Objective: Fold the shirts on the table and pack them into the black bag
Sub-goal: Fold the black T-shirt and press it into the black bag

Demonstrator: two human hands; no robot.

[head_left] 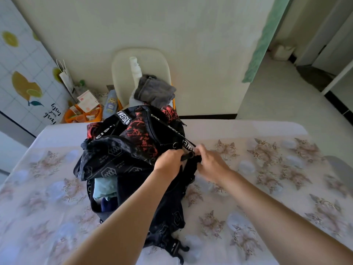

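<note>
Black bag (137,165) lies on floral-clothed table (267,188), mouth open, folded shirts (105,190) visible inside. Left hand (168,161) and right hand (212,163) both pinch the bag's right edge by the lettered strap (188,145)

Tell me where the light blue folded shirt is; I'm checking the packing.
In the head view, the light blue shirt sits inside the black bag's open compartment, left of the left hand, above a dark blue garment.
</note>
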